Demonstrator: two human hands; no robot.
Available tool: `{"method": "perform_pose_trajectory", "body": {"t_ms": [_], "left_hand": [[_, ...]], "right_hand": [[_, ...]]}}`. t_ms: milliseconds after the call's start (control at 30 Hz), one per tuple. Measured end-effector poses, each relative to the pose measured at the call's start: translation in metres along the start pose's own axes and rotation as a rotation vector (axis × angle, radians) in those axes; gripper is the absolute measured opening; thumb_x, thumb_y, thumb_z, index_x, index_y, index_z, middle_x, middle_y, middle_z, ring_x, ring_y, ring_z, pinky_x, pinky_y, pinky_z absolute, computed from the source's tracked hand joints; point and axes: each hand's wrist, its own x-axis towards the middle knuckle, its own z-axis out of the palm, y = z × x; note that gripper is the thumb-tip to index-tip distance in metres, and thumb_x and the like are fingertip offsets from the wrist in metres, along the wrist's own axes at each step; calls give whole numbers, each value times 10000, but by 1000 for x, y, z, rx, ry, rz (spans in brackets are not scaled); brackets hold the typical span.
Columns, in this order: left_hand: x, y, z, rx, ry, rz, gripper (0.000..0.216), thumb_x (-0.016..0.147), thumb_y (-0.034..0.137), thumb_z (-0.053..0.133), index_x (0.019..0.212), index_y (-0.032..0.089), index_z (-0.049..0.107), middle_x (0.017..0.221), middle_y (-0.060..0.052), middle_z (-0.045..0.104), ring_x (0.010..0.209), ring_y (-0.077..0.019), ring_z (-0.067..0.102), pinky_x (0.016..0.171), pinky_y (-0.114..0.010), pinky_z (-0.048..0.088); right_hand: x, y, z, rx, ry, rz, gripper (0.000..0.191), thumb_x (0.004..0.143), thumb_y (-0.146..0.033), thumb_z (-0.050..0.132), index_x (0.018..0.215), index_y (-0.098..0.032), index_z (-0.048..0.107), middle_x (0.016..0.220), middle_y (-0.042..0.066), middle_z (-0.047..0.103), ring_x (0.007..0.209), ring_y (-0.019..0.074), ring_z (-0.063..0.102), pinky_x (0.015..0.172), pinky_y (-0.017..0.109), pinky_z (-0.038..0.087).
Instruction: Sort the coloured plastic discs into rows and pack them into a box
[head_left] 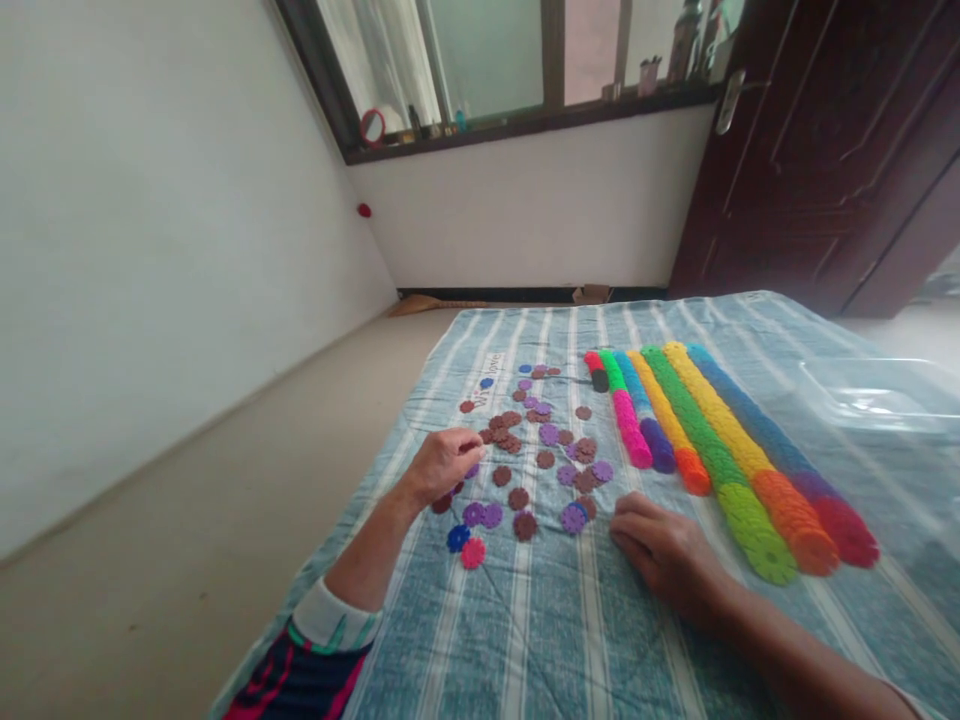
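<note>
My left hand (pixel 448 462) is at the left of a scatter of flat, notched plastic discs, its fingers pinched together beside some brown discs (pixel 506 430). Whatever its fingertips may hold is hidden. A purple disc (pixel 472 470) shows just under that hand. My right hand (pixel 652 535) rests on the cloth with curled fingers, and its palm is out of sight. To its left lie a purple disc (pixel 573 518) and several brown ones. Nearer me are a blue disc (pixel 458 538) and a pinkish-red disc (pixel 472 553).
Rows of discs stacked on their sides, among them a green row (pixel 701 435) and a yellow row (pixel 720 415), lie right of the scatter. A clear plastic box (pixel 885 395) stands at far right. Everything lies on a striped cloth (pixel 510 640). Behind are a window ledge (pixel 525 125) and a door (pixel 810 150).
</note>
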Motion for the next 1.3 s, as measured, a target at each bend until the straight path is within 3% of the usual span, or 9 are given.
{"method": "perform_pose_trajectory", "body": {"t_ms": [433,867,1300], "left_hand": [[-3,10,17,43,-200,27,132,722,217,600,790,166,701,704,-4,615,662,-119,553,637,-208,407],[-4,12,23,92,-204,-23,84,706,237,640,755,175,669,776,-14,597,697,-127,553,661,-220,416],[-6,18,25,31,-176,-27,32,685,156,621,714,169,620,676,21,571,655,-114,526,616,-208,384]], "right_hand": [[-2,1,-2,19,-13,-9,263,955,-190,394,789,-192,598,855,62,595,708,146,589,660,259,480],[0,-1,-4,42,-3,-8,273,954,-178,394,771,-188,597,841,57,588,697,132,571,654,244,471],[-2,1,-3,36,-12,-11,284,962,-210,387,776,-192,602,836,56,595,699,138,584,657,259,483]]}}
